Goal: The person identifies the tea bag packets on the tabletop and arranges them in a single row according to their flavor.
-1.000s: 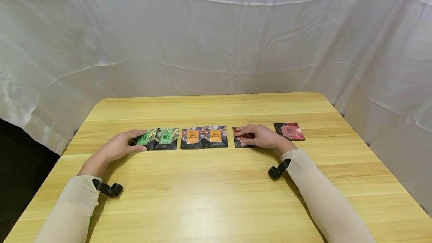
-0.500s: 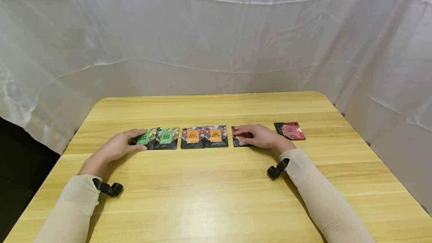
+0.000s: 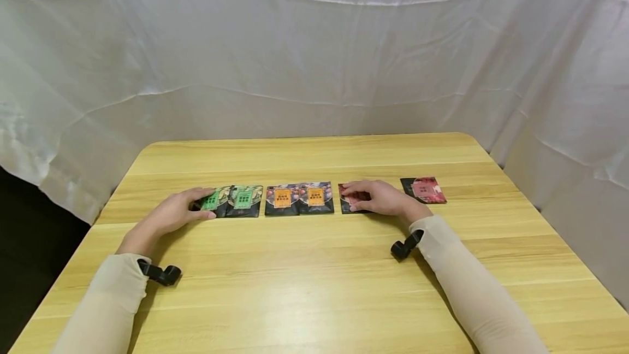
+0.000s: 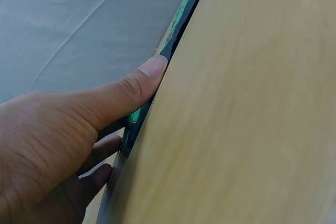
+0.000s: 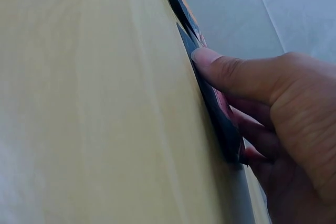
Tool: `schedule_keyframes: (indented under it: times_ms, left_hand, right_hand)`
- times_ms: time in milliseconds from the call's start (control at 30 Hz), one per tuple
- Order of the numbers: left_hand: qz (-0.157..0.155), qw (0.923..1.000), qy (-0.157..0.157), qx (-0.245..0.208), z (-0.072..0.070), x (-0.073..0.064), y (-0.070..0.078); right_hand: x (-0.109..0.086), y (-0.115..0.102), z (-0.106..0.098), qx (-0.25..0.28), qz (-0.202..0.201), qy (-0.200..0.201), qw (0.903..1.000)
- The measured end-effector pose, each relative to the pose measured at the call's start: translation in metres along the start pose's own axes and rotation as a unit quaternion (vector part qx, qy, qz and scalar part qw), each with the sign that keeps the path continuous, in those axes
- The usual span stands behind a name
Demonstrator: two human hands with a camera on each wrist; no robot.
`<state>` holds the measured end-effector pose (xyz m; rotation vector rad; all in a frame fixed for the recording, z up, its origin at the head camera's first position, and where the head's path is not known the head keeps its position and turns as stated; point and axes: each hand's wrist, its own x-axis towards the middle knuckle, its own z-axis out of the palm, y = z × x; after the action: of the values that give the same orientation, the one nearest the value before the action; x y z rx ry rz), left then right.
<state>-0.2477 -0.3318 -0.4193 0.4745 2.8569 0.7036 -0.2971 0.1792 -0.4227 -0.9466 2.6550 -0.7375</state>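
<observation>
On the table, flat dark sachets lie in a row. My left hand holds the leftmost green-labelled sachet, thumb on its near edge and fingers round its left and far side. Another green-labelled sachet adjoins it on the right. With thumb and fingers, my right hand grips a pink-labelled sachet and covers much of it. In the right wrist view the thumb presses the near edge of that pink-labelled sachet, while fingers curl behind it.
Two orange-labelled sachets overlap between the hands. Right of the right hand lies another pink-labelled sachet, slightly turned. A pale cloth hangs behind the table's far edge. Each wrist wears a black camera mount.
The right hand and the pink-labelled sachet under it shift very slightly. The left hand stays in place at the green-labelled sachet.
</observation>
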Motion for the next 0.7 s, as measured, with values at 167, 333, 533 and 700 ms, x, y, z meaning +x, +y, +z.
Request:
schedule_keyframes:
  times_ms: [167, 333, 533, 700]
  left_hand:
    - [-0.001, 1.0, 0.001, -0.002, 0.001, 0.0, 0.0]
    - [-0.002, 1.0, 0.003, -0.001, 0.002, 0.0, 0.0]
    - [0.0, 1.0, 0.002, 0.0, 0.002, 0.001, 0.0]
    - [0.0, 1.0, 0.002, -0.001, 0.001, -0.001, 0.0]
  right_hand:
    - [0.001, 0.0, -0.002, -0.003, -0.006, 0.003, 1.0]
    - [-0.002, -0.001, -0.007, 0.001, -0.015, 0.011, 0.9998]
    - [-0.009, -0.002, -0.012, -0.006, 0.0, 0.026, 0.9996]
    - [-0.017, 0.002, -0.016, -0.022, 0.018, 0.044, 0.9986]
